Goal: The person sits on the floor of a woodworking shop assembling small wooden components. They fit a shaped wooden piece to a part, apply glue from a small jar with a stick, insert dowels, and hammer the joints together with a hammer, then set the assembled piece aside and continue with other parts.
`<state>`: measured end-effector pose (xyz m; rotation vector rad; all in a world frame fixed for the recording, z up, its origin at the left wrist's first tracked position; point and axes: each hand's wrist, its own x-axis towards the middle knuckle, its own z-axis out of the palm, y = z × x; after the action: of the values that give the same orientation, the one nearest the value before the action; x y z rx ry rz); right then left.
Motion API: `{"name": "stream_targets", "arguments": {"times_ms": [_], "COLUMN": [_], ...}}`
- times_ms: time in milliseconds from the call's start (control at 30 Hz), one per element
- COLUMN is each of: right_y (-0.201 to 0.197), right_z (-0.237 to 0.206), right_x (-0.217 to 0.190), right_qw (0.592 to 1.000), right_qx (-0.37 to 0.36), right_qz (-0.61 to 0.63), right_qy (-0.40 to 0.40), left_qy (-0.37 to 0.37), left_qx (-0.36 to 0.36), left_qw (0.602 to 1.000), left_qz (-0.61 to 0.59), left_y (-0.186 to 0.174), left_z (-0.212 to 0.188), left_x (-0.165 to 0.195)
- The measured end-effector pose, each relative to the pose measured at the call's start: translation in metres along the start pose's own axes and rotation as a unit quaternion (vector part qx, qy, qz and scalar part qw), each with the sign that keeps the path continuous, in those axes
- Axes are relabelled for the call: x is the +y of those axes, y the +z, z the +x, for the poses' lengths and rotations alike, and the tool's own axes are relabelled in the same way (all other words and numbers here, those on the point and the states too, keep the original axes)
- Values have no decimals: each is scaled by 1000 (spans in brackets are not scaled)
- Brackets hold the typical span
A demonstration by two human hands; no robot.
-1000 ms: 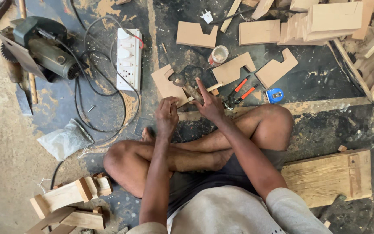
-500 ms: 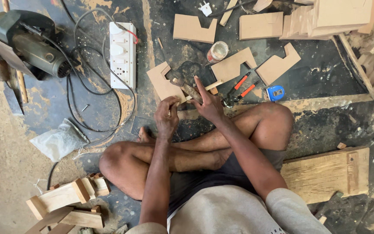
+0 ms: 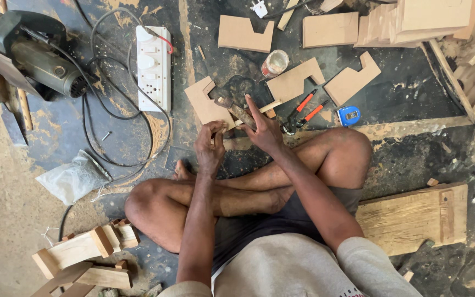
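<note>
Pinching a small wooden strip (image 3: pixel 244 114), both hands meet: left hand (image 3: pixel 210 144) curled, right hand (image 3: pixel 264 130) forefinger extended. Its long axis runs diagonally toward the notched board (image 3: pixel 207 102).

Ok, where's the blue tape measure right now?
The blue tape measure lies on the floor in the head view, right of the red-handled pliers and just beyond the person's right knee.

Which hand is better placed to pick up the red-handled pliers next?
Right, probably. The right hand sits just beside the red-handled pliers, while the left hand is farther off, closed around something small I cannot identify.
</note>
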<state>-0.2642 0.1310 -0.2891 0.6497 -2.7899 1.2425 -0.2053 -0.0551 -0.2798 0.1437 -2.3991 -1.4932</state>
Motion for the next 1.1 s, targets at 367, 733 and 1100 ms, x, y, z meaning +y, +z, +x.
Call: {"name": "stream_targets", "arguments": {"times_ms": [367,733,1100], "right_y": [1,-6,-86], "right_z": [0,0,-48], "right_x": [1,-8,-61], "right_qw": [1000,999,997], "right_qx": [-4,7,-56], "right_qz": [5,22,-53], "right_qy": [-1,-47,-24], "left_qy": [63,109,84], "left_qx": [13,-10,0], "left_qw": [997,989,994], "left_qz": [44,104,70], "left_y": [0,6,-8], "left_z": [2,-4,-1], "left_x": [3,-10,7]}}
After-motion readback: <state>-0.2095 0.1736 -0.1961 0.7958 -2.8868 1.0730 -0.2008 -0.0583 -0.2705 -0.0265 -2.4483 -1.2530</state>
